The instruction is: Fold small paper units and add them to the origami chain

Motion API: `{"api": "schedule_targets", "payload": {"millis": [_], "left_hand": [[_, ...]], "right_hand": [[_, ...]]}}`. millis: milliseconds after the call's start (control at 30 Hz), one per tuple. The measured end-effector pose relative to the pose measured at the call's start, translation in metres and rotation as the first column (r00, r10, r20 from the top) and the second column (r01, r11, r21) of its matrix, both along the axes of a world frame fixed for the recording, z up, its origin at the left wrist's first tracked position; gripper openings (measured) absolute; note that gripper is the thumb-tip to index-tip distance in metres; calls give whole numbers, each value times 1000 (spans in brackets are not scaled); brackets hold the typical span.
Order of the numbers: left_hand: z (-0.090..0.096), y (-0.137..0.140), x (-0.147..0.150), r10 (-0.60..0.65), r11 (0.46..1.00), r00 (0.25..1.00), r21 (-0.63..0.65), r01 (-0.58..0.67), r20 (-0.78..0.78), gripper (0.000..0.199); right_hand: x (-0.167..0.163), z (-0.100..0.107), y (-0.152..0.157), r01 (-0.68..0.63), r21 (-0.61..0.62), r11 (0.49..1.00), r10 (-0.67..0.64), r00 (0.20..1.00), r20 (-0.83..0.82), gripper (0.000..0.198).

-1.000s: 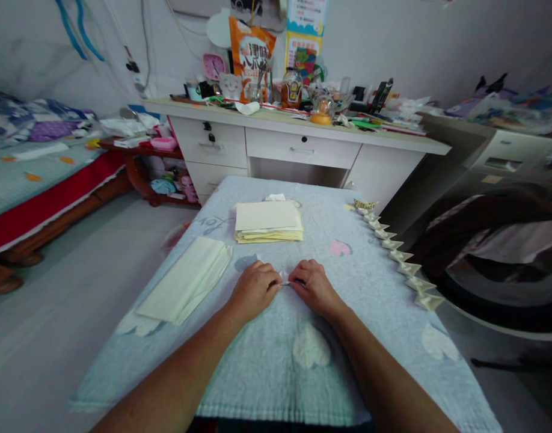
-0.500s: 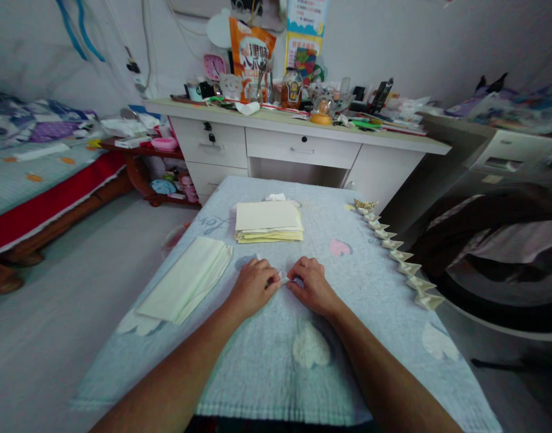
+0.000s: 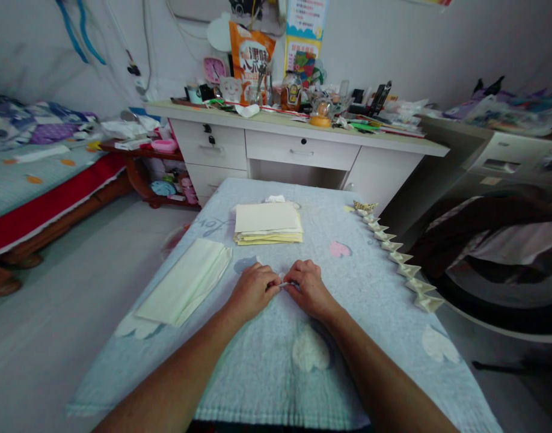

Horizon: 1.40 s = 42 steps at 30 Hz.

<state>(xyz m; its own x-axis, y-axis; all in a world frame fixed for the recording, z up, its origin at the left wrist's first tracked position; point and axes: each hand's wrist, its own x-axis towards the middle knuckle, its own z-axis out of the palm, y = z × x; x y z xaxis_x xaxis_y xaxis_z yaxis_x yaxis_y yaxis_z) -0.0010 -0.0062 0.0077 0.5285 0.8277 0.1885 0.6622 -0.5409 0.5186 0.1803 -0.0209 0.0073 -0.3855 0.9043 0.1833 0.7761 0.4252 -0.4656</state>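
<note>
Between my two hands is a small strip of folded paper point(image 3: 283, 284), mostly covered by the fingers. My left hand point(image 3: 257, 290) is closed on its left end, thumb and fingers pinched together. On the other end my right hand point(image 3: 310, 287) pinches in the same way. Both hands rest low over the cloth-covered table point(image 3: 361, 367). Beyond them lies a stack of cream and yellow paper point(image 3: 267, 222). Left of my left hand is a pile of pale folded sheets point(image 3: 186, 281). A row of folded paper pieces point(image 3: 400, 257) runs along the table's right side.
A white desk point(image 3: 298, 147) crowded with a honey-coloured jar point(image 3: 291, 91), an orange snack bag point(image 3: 252, 60) and clutter stands behind the table. To the right is a front-loading washing machine point(image 3: 510, 162). A bed point(image 3: 46, 162) is at the left.
My hands have come down slightly toward me, still pinching the paper. Less of the paper shows between the fingers, and it now appears as a thin edge.
</note>
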Motion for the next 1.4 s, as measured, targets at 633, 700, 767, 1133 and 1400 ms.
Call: {"api": "schedule_targets", "payload": {"millis": [633,700,767,1133,1400], "left_hand": [[-2,1,-1,25,1000,1000,7,-25,-6,12],[-1,1,-2,28,999,1000,17,-28,-9,15],[-1,1,-2,26,999,1000,24,-25,-12,17],[-2,1,0,89,996,995,31,-87,-49,22],[-2,-4,5,202,977,970,96,-190,-137,19]], "right_hand": [[-5,4,0,2,-16,1000,0,996,88,6],[-5,4,1,7,-16,1000,-5,996,93,6],[-4,2,1,14,-24,1000,-13,997,76,5],[6,2,0,143,-59,988,-144,990,-1,10],[-2,0,2,248,-63,967,-240,964,111,16]]}}
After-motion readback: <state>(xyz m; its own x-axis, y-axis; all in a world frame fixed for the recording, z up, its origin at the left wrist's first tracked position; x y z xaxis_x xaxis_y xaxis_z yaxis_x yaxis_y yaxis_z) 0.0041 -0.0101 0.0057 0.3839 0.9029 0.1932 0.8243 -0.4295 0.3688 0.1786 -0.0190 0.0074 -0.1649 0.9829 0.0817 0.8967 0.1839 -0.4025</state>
